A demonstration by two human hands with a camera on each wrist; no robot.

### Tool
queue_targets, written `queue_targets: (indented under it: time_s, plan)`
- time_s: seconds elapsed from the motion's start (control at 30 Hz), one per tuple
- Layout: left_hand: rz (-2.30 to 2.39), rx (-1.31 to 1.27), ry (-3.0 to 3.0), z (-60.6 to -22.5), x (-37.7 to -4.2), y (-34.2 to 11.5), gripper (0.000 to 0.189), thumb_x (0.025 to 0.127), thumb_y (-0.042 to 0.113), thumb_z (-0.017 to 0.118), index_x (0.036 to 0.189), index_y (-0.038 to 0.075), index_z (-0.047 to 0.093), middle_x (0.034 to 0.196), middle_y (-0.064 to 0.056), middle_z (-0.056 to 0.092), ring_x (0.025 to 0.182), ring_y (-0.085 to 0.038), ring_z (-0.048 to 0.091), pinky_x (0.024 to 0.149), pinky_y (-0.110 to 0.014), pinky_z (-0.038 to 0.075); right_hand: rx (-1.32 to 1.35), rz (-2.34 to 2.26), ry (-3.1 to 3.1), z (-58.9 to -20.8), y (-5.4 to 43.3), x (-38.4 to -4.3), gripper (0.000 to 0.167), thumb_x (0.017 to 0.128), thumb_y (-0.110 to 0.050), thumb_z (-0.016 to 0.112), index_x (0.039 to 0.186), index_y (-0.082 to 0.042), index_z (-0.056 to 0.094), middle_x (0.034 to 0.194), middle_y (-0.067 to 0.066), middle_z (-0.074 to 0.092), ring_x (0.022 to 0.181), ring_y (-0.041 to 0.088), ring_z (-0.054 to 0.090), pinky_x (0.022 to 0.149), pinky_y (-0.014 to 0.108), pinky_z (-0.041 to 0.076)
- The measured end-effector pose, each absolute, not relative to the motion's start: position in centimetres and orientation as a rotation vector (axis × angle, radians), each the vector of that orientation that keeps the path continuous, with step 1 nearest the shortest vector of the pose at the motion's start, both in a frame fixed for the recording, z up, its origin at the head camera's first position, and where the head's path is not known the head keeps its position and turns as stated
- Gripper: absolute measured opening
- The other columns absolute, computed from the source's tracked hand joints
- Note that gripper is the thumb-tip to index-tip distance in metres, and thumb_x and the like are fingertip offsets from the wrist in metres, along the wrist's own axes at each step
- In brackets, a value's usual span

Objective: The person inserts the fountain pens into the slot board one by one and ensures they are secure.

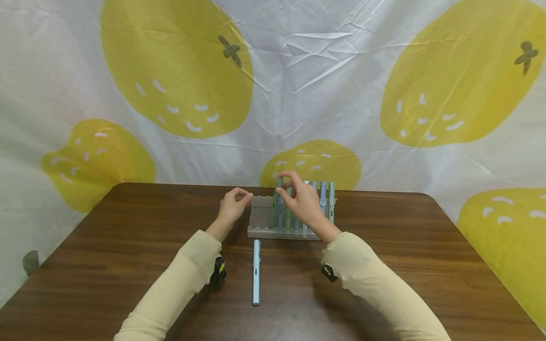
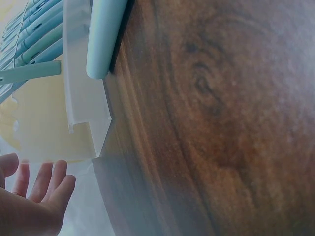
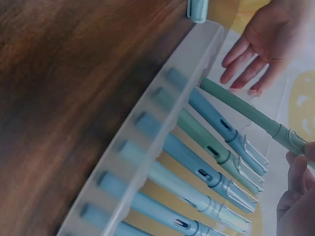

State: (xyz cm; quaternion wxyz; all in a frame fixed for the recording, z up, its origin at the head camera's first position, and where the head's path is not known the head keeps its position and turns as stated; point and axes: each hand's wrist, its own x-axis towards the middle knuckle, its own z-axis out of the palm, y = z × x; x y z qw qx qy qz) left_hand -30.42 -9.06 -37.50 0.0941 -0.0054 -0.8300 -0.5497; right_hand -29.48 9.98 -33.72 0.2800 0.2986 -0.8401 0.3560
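My right hand (image 1: 302, 199) pinches a green pen (image 3: 241, 105) near its clip end, above a clear pen stand (image 1: 260, 232). In the right wrist view the pen's lower end is beside the top of the stand's front lip, and the pen leans apart from the row. Several blue, green and pale pens (image 3: 197, 167) stand in the slots beside it. My left hand (image 1: 232, 207) is at the stand's left end, fingers (image 2: 61, 189) fairly straight and fingertips by its edge; contact is unclear. A light blue pen (image 1: 256, 272) lies on the table before the stand.
The brown wooden table (image 1: 149, 246) runs back to a white cloth (image 1: 307, 94) printed with yellow fruit. Dark wrist devices (image 1: 218, 271) sit at both sleeves. The stand is close to the table's back edge.
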Motion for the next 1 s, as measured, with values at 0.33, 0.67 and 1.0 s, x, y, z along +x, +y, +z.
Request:
queue_targets:
  time_s: [0.33,0.67,1.0]
  plan:
    - [-1.584,-0.017,-2.448,-37.5,-30.5,-9.0,0.018,0.086,0.017,0.057,0.090,0.000,0.060,0.085,-0.015,0.064,0.077,-0.025,0.060,0.072,-0.038,0.044,0.838,0.958,-2.258,-34.7,9.8,-29.7,0.029,0.084,-0.013,0.061,0.111,-0.011,0.051,0.078,0.003,0.064,0.041,0.005,0.040,0.037,0.025,0.034]
    - [-1.610,-0.005,-2.462,-37.5,-30.5,-9.0,0.019,0.087,0.019,0.057,0.092,0.000,0.059,0.087,-0.015,0.064,0.079,-0.026,0.059,0.072,-0.038,0.043,0.858,1.000,-2.315,-35.3,9.6,-29.9,0.028,0.086,-0.013,0.058,0.112,-0.012,0.051,0.082,0.005,0.065,0.040,0.008,0.039,0.038,0.025,0.033]
    - [-1.612,-0.010,-2.461,-37.5,-30.5,-9.1,0.020,0.087,0.020,0.057,0.092,0.001,0.060,0.087,-0.014,0.064,0.080,-0.027,0.060,0.072,-0.037,0.044,0.855,0.955,-2.333,-35.5,9.5,-30.2,0.031,0.085,-0.014,0.060,0.114,-0.008,0.050,0.084,0.006,0.065,0.042,0.007,0.041,0.039,0.025,0.035]
